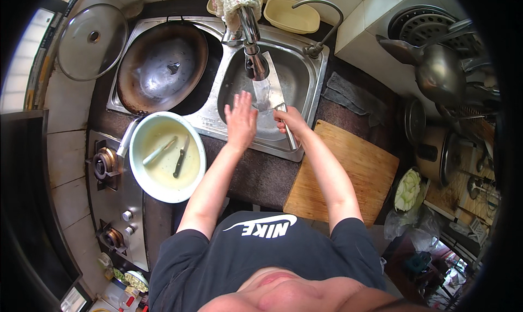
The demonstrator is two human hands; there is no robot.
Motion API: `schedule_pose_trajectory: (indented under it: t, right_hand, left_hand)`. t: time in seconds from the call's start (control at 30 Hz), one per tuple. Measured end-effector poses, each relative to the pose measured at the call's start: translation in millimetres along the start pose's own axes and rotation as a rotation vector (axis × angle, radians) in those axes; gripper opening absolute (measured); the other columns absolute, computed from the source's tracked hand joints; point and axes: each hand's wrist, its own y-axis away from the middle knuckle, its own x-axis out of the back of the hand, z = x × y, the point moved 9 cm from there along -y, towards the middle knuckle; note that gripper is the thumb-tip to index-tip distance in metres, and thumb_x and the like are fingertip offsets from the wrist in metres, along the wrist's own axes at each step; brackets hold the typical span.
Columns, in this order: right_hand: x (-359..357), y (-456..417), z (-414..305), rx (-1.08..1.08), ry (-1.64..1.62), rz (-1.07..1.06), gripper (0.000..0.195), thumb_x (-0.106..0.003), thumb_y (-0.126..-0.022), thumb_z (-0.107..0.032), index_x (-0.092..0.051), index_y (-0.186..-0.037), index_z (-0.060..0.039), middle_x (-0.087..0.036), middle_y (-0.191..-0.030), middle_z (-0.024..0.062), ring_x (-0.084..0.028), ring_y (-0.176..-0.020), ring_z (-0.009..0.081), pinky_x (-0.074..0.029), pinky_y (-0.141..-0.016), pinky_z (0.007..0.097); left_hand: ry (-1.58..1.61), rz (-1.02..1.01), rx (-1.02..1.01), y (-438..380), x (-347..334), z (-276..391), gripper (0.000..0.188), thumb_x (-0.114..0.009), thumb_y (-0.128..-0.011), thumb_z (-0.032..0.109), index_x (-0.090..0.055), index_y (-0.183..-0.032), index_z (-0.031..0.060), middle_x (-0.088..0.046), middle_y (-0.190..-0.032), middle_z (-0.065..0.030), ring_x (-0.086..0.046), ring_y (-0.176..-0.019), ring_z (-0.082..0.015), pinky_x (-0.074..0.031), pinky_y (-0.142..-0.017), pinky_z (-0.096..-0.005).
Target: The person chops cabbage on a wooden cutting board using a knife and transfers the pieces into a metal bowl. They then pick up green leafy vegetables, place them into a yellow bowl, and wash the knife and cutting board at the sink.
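Observation:
My right hand (293,123) grips the metal handle of a kitchen cleaver (278,87), its broad blade reaching over the right basin of the steel sink (295,76). Water runs from the chrome faucet (256,63) onto or alongside the blade. Part of the blade is behind the faucet head and the water. Just left of the blade, my left hand (241,122) is held flat with fingers stretched out and nothing in it. A wet wok (163,71) lies over the left basin.
On the left, a pale basin (137,161) holds cloudy liquid, a black-handled knife (179,159) and a peeler-like tool (160,150), beside a gas stove (122,189). A wooden cutting board (347,165) and a grey cloth (351,93) lie right. A glass lid (93,56) leans at the wall.

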Motion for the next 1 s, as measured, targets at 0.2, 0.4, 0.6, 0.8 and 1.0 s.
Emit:
schedule_pose_trajectory:
  t: [0.2, 0.4, 0.6, 0.8, 1.0]
  right_hand:
    - [-14.0, 0.0, 3.3, -0.013, -0.06, -0.058, 0.006, -0.05, -0.085, -0.01, -0.047, -0.084, -0.0051, -0.043, -0.066, -0.0015, -0.038, -0.045, 0.0029, -0.032, -0.035, 0.0183]
    - [-15.5, 17.8, -0.6, -0.019, -0.05, -0.094, 0.006, -0.051, -0.083, -0.008, -0.046, -0.086, -0.0061, -0.043, -0.066, -0.0013, -0.038, -0.046, 0.0033, -0.031, -0.036, 0.0181]
    - [-8.8, 18.7, 4.5, 0.016, -0.163, -0.036, 0.006, -0.051, -0.084, -0.008, -0.045, -0.085, -0.006, -0.044, -0.068, 0.0001, -0.038, -0.046, 0.0039, -0.031, -0.035, 0.0185]
    - [-9.7, 28.9, 15.1, -0.04, -0.192, -0.058, 0.006, -0.051, -0.083, -0.007, -0.045, -0.085, -0.0068, -0.043, -0.067, -0.0003, -0.038, -0.046, 0.0043, -0.031, -0.036, 0.0184]
    - [-26.2, 49.6, 24.7, -0.102, -0.173, -0.117, 0.007, -0.051, -0.082, -0.008, -0.046, -0.087, -0.0067, -0.043, -0.065, -0.0008, -0.038, -0.045, 0.0044, -0.031, -0.036, 0.0195]
  left_hand:
    - [0.104, -0.246, -0.152, -8.2, -38.2, 32.8, 0.052, -0.03, -0.095, 0.028, -0.019, -0.141, 0.0069, -0.02, -0.147, -0.0124, -0.017, -0.137, -0.026, -0.01, -0.106, -0.0571]
    - [-0.197, -0.07, 0.012, -34.0, -15.3, -33.7, 0.057, -0.033, -0.094, 0.036, -0.02, -0.141, 0.008, -0.018, -0.148, -0.0094, -0.015, -0.138, -0.0211, -0.007, -0.103, -0.0634]
    - [-0.103, -0.301, -0.158, -17.4, -35.1, 19.0, 0.056, -0.035, -0.093, 0.035, -0.022, -0.14, 0.006, -0.021, -0.147, -0.0105, -0.019, -0.136, -0.0226, -0.011, -0.101, -0.0643]
    - [-0.132, -0.142, -0.291, -40.7, -23.0, 32.0, 0.057, -0.039, -0.091, 0.033, -0.025, -0.139, 0.0066, -0.025, -0.146, -0.0105, -0.023, -0.135, -0.0249, -0.013, -0.105, -0.0573]
    - [-0.509, -0.502, -0.064, -95.4, -41.0, -29.8, 0.052, -0.036, -0.092, 0.03, -0.028, -0.138, 0.0085, -0.027, -0.144, -0.011, -0.03, -0.131, -0.0286, -0.019, -0.102, -0.0611]
